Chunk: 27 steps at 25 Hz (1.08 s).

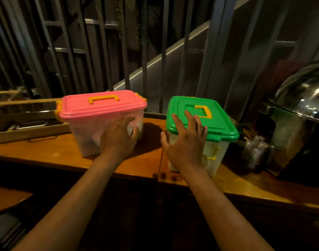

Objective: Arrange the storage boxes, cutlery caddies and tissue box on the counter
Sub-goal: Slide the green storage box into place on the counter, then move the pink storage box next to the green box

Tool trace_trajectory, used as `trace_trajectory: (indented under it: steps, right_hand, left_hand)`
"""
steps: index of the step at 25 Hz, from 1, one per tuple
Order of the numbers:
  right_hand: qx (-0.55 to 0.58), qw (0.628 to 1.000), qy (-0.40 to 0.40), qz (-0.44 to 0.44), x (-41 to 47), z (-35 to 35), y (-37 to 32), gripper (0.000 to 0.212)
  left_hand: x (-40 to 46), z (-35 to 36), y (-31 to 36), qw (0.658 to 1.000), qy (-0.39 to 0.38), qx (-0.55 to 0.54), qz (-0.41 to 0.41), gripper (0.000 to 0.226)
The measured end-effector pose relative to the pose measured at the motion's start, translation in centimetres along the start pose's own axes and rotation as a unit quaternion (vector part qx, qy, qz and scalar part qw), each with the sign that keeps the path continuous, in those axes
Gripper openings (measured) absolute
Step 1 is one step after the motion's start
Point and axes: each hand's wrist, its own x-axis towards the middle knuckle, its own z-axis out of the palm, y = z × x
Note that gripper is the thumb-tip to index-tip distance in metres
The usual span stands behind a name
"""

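Two clear storage boxes stand on the wooden counter (46, 151). The pink-lidded box (100, 107) with a yellow handle is at centre left, slightly blurred. My left hand (119, 138) presses against its near right side, fingers curled round the corner. The green-lidded box (209, 120), also with a yellow handle and yellow clips, stands to the right, a gap apart from the pink one. My right hand (186, 142) lies over its near left corner, fingers spread on the lid and thumb by the side wall. No tissue box shows.
A wooden cutlery caddy (19, 136) holding metal pieces sits at far left against the back. A large steel dome-lidded chafing dish (299, 109) stands at right, with clear wrapped items (254, 151) beside it. Metal railings rise behind the counter.
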Motion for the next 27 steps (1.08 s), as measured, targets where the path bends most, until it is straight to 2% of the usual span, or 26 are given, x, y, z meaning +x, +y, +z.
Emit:
trace_trajectory:
  steps: [5, 9, 14, 17, 19, 22, 25, 27]
  right_hand:
    - [0.021, 0.999, -0.014, -0.027, 1.3, 6.0, -9.2, 0.061]
    - [0.042, 0.998, -0.044, -0.034, 2.1, 12.2, -17.5, 0.057]
    - [0.094, 0.989, -0.104, -0.035, 3.1, 18.9, -25.2, 0.057]
    - [0.093, 0.987, -0.114, -0.064, 4.3, 21.7, -27.8, 0.062]
    - [0.054, 0.987, -0.122, -0.090, 5.4, 23.7, -28.9, 0.066]
    - [0.010, 0.989, -0.085, -0.121, 5.5, 25.4, -28.9, 0.059]
    - [0.021, 0.989, -0.036, -0.143, 5.4, 25.8, -28.2, 0.054]
    - [0.023, 0.988, -0.044, -0.149, 5.5, 25.9, -28.1, 0.053]
  left_hand:
    - [1.8, -5.1, -10.0, 0.995, 0.058, 0.085, 0.011, 0.034]
    - [4.4, -8.2, -18.3, 0.989, 0.031, 0.142, 0.007, 0.042]
    - [7.7, -11.4, -27.3, 0.985, 0.002, 0.174, 0.018, 0.041]
    - [9.7, -11.4, -30.0, 0.984, -0.009, 0.175, 0.022, 0.041]
    - [11.2, -11.0, -31.2, 0.984, -0.009, 0.175, 0.018, 0.042]
    - [12.8, -10.2, -32.0, 0.987, -0.003, 0.163, 0.006, 0.043]
    - [14.7, -9.2, -32.4, 0.985, -0.040, 0.166, 0.021, 0.049]
    - [15.9, -8.4, -32.7, 0.986, -0.072, 0.150, 0.020, 0.060]
